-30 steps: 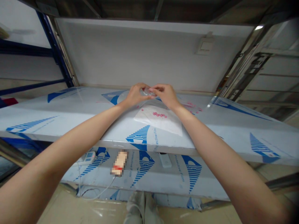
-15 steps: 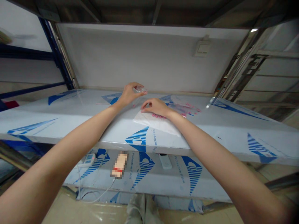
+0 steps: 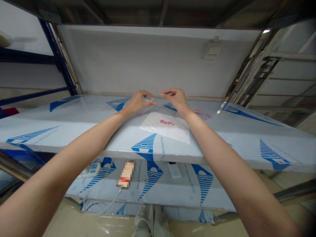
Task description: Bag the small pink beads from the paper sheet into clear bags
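My left hand (image 3: 138, 101) is curled over the back part of the shelf, thumb and fingers closed on a crumpled clear plastic piece (image 3: 150, 98), perhaps a small bag. Just right of it, my right hand (image 3: 175, 98) is raised with thumb and fingertips pinched; what they hold, if anything, is too small to make out. Below the hands a white sheet (image 3: 177, 134) lies flat. On it sits a cluster of several small pink pieces (image 3: 167, 122). More pink pieces (image 3: 202, 114) are scattered behind my right forearm.
The shelf (image 3: 74, 126) is covered in blue-printed protective film. A lower shelf (image 3: 158, 194) carries a white power strip (image 3: 93, 169), a blurred-out object (image 3: 126, 174) with a cable, and a white device (image 3: 174, 170). Behind stands a wall with a switch (image 3: 212, 51).
My right hand has lifted from the white sheet, moving up and back to beside my left hand. The pink cluster is now uncovered. My left hand has barely moved.
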`<state>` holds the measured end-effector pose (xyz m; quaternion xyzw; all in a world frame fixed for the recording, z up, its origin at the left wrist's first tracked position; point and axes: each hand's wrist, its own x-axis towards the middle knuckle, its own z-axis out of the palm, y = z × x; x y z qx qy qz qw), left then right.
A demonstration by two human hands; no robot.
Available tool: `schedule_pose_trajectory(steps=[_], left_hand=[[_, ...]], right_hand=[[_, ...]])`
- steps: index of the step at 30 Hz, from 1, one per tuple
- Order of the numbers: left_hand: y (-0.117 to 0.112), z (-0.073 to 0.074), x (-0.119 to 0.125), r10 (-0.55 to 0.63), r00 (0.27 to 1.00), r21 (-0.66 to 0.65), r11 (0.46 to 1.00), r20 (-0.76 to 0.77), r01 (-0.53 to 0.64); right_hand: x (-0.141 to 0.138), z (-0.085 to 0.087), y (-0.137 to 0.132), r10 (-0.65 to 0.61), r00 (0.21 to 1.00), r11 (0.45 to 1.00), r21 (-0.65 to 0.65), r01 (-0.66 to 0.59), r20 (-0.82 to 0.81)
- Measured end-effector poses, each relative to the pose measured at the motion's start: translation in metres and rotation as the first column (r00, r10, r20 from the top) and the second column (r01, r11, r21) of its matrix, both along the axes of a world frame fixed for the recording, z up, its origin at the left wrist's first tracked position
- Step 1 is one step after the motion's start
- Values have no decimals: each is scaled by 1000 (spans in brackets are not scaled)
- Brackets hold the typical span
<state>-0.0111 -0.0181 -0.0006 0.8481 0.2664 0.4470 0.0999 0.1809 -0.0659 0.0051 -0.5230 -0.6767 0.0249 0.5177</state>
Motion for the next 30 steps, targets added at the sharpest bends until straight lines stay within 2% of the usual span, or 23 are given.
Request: schedule_pose_trajectory(steps=[4, 10, 14, 17, 19, 21, 23, 24, 26, 30], left_hand=[[-7, -1, 7, -58, 998, 45, 997, -23, 59], [-3, 0, 5, -34, 999, 38, 999, -20, 35], [2, 1, 1, -7, 1000, 7, 1000, -4, 7], [8, 2, -5, 49, 999, -16, 999, 5, -49], [13, 3, -12, 100, 995, -37, 994, 10, -99], [17, 4, -18, 144, 989, -57, 988, 21, -142], [19, 4, -22, 173, 984, -73, 983, 33, -170], [20, 4, -23, 178, 983, -78, 982, 36, -175], [22, 4, -24, 177, 984, -79, 982, 37, -174], [26, 2, -22, 153, 988, -60, 987, 27, -151]], right_hand=[[-1, 0, 1, 75, 997, 997, -29, -75, 26], [-9, -3, -1, 140, 989, 990, -33, -139, 38], [0, 0, 2, 105, 995, 994, -26, -105, -2], [11, 6, -3, 115, 993, 983, -146, -108, 37], [17, 10, -9, 242, 965, 926, -323, -198, 102], [20, 12, -15, 393, 907, 819, -506, -270, 153], [20, 12, -19, 480, 858, 734, -620, -279, 182], [19, 11, -20, 498, 845, 710, -651, -270, 193], [18, 9, -19, 506, 837, 695, -673, -253, 207], [17, 6, -18, 491, 847, 706, -662, -250, 204]])
